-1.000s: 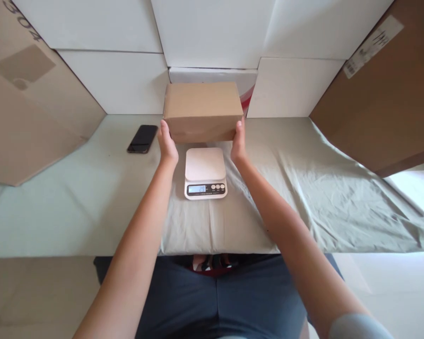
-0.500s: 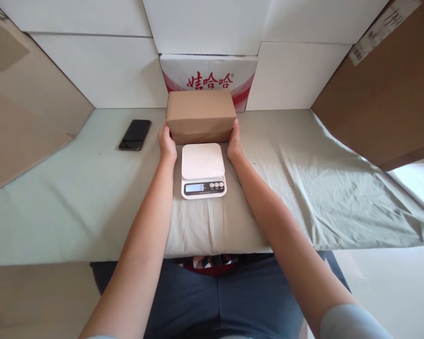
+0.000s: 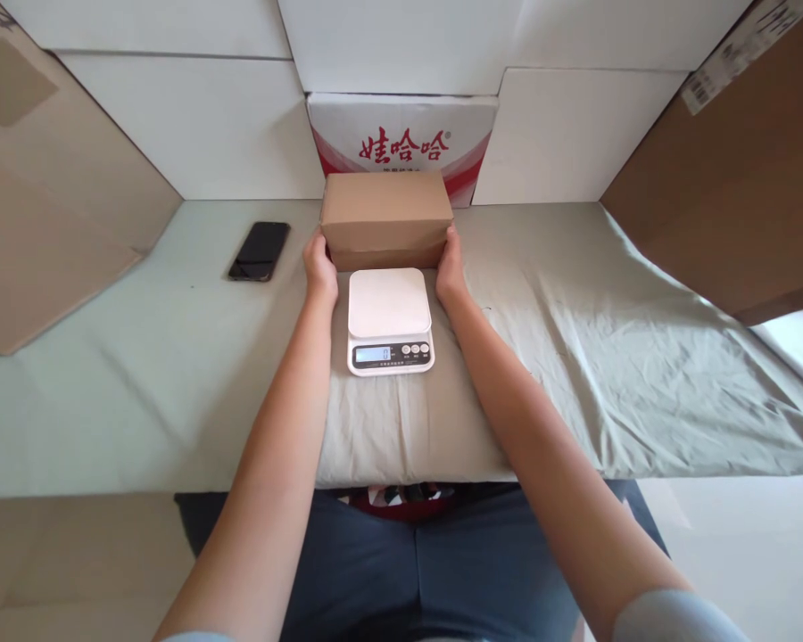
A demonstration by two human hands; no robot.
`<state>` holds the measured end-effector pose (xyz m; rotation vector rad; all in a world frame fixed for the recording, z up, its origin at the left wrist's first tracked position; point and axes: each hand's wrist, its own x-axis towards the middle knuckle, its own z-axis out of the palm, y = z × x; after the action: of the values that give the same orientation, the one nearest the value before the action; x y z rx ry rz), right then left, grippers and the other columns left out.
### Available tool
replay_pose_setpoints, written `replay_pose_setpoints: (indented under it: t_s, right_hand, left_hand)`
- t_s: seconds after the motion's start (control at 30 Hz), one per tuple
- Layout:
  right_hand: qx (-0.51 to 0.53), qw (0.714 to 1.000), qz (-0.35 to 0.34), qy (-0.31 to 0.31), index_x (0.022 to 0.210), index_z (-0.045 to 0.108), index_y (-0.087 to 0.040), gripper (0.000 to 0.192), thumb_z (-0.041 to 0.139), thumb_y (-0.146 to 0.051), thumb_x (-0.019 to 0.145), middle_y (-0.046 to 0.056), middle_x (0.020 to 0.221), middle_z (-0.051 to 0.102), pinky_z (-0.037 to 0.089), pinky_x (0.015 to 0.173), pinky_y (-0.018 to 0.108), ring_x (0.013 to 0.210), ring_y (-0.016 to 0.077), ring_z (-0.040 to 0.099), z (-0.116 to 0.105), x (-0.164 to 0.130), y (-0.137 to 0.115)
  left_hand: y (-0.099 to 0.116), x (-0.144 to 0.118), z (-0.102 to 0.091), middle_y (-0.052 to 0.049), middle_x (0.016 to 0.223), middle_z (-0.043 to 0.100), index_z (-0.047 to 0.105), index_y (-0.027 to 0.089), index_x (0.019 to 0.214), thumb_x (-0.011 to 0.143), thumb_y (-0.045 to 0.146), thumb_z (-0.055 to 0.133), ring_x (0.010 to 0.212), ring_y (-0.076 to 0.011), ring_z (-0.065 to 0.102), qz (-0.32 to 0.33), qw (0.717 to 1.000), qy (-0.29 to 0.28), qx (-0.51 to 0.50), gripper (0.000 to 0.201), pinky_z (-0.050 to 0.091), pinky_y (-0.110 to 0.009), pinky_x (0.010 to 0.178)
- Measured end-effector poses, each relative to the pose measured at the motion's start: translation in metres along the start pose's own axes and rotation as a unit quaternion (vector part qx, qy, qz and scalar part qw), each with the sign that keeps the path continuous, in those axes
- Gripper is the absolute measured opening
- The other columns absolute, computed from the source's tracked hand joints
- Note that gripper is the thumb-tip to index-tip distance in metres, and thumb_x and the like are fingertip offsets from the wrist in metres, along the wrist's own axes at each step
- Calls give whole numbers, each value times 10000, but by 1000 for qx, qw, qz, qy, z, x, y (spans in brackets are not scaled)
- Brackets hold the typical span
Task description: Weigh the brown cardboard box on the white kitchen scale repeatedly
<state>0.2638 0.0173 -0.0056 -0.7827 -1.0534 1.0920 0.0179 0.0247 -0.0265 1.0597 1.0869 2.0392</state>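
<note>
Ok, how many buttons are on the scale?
3, in one row on the scale: the left button nearest the display, the middle button beside it, the right button at the end. Any underneath would be hidden.

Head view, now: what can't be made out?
All head view:
Box: underside and contents, hidden by its own sides.
Left hand, right hand: any contact under the box, hidden by it.
Carton: lower print, behind the box.
Scale: button labels, too small.
</note>
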Motion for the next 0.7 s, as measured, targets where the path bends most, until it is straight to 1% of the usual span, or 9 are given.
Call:
replay_pose_setpoints:
  t_s: [0.1, 0.2, 0.27, 0.33, 0.43, 0.5, 0.57, 0.63, 0.7]
  right_hand:
    - [-15, 1000, 2, 22, 1472, 692, -389, 571, 485, -681, 1026, -56, 1656, 702, 339, 1503, 489, 1686, 230, 523, -1, 1, 2]
    - [-28, 999, 3, 47, 1595, 596, -325, 659, 448, -646, 1039, -22, 1781, 581, 311, 1512, 444, 1752, 198, 436, -4, 5, 5]
    - [-31, 997, 13, 68, 1692, 481, -230, 748, 439, -610, 1049, 28, 1878, 444, 268, 1522, 428, 1798, 198, 355, -7, 8, 5]
    - [-36, 995, 28, 85, 1719, 434, -218, 769, 435, -599, 1051, 28, 1915, 376, 229, 1530, 423, 1818, 203, 311, -13, 11, 5]
    - [-44, 993, 39, 103, 1702, 458, -282, 732, 409, -612, 1051, -15, 1903, 401, 183, 1537, 417, 1812, 191, 326, -20, 13, 4]
    - [-47, 992, 44, 109, 1692, 472, -305, 711, 377, -600, 1051, -25, 1886, 434, 167, 1540, 430, 1801, 182, 352, -22, 14, 4]
    - [-49, 992, 47, 109, 1678, 490, -322, 690, 373, -582, 1049, -32, 1868, 466, 173, 1540, 450, 1796, 181, 366, -23, 15, 5]
    - [-50, 992, 48, 105, 1662, 508, -347, 665, 393, -579, 1049, -50, 1863, 473, 192, 1539, 455, 1798, 180, 363, -22, 14, 6]
    - [-47, 994, 45, 92, 1666, 506, -355, 660, 409, -600, 1060, -60, 1882, 442, 209, 1536, 445, 1800, 173, 357, -21, 13, 6]
  left_hand:
    - [1, -2, 2, -73, 1075, 816, 785, 231, 908, 981, 491, 633, 1273, -304, 765, -4, 1000, -8, 1, 309, 617, -415, 1169]
    - [1, 2, -3, -105, 1332, 828, 808, 231, 1069, 992, 570, 630, 1501, -313, 682, -42, 999, 7, -19, 391, 526, -437, 1309]
    - [4, 7, -15, -121, 1567, 747, 802, 234, 1199, 988, 609, 642, 1653, -289, 557, -63, 997, 22, -30, 459, 428, -423, 1392]
    - [9, 13, -32, -104, 1738, 624, 790, 249, 1303, 987, 628, 654, 1752, -266, 418, -71, 997, 30, -23, 512, 334, -416, 1446]
    - [21, 19, -56, -44, 1848, 498, 767, 310, 1400, 993, 681, 640, 1822, -271, 244, -89, 996, 11, 12, 565, 194, -478, 1498]
    - [29, 18, -63, -21, 1874, 455, 740, 351, 1451, 994, 720, 613, 1837, -276, 166, -101, 994, -7, 33, 600, 117, -517, 1510]
    - [35, 13, -60, -30, 1876, 451, 709, 363, 1502, 991, 736, 598, 1838, -277, 158, -107, 993, -13, 45, 642, 112, -526, 1512]
    - [39, 7, -51, -51, 1860, 477, 682, 348, 1548, 1008, 707, 581, 1826, -265, 222, -112, 992, -13, 50, 657, 175, -501, 1506]
    - [41, 1, -40, -59, 1844, 503, 668, 320, 1567, 1056, 619, 527, 1797, -230, 315, -119, 991, -17, 52, 609, 259, -448, 1484]
